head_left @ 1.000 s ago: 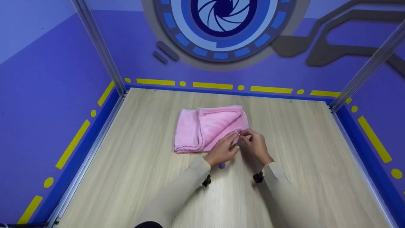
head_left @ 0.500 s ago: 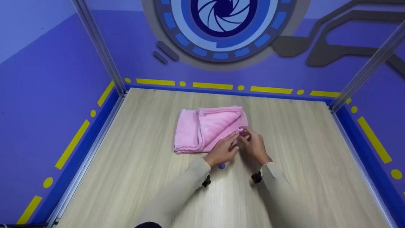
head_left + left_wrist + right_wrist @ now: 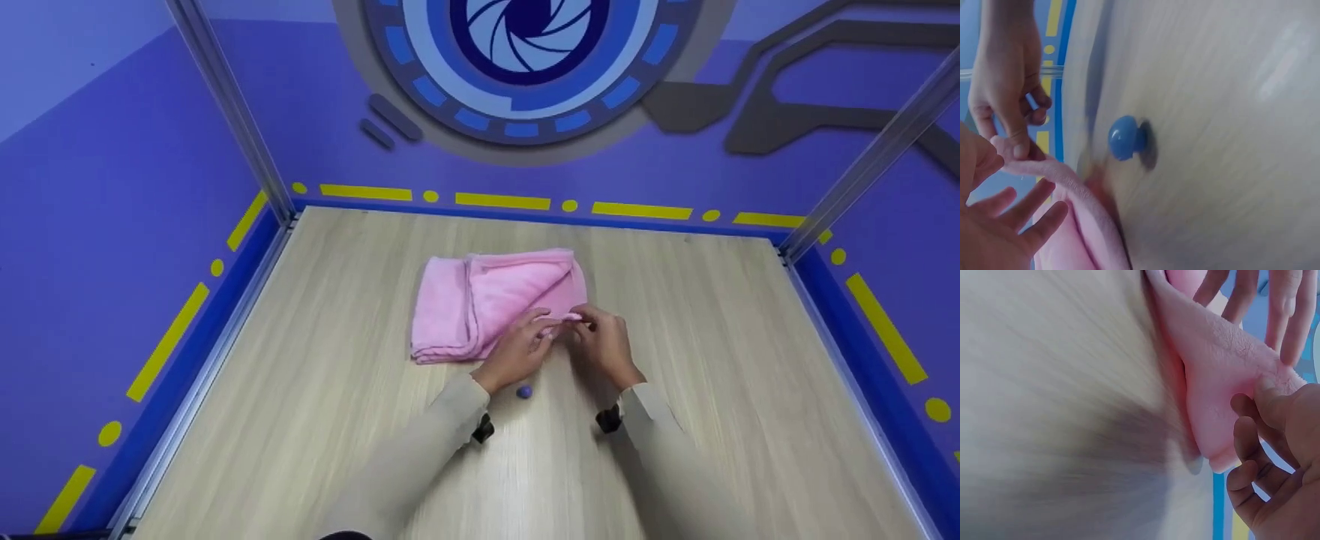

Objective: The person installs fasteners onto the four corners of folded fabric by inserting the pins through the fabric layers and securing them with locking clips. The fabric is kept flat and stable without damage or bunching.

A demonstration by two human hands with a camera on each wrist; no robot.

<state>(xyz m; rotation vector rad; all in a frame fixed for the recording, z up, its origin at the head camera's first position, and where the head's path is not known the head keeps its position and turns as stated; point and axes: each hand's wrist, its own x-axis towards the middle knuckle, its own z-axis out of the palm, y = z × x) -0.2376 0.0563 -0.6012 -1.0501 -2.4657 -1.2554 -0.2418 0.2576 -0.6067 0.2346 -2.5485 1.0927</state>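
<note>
A folded pink fleece blanket [image 3: 510,289] lies on the table, its near right corner lifted in a narrow edge. My right hand [image 3: 606,345] pinches that edge between thumb and index finger; in the right wrist view the thumb [image 3: 1272,402] presses on the pink cloth [image 3: 1213,377]. My left hand [image 3: 517,352] is beside it at the blanket's near side, fingers spread and mostly straight, touching or just over the edge. A small blue mushroom-shaped knob [image 3: 1124,138] rests on the table; in the head view this blue knob [image 3: 524,391] is just below the left hand.
The wooden table [image 3: 337,420] is bounded by blue-purple panels [image 3: 135,195] at the back and both sides. Metal posts [image 3: 225,97] stand at the back corners. Dark devices [image 3: 609,420] sit at both wrists.
My left hand has shifted slightly left and its fingers have spread away from the corner. The right hand has stayed near the corner, which now shows as a raised edge at its fingertips.
</note>
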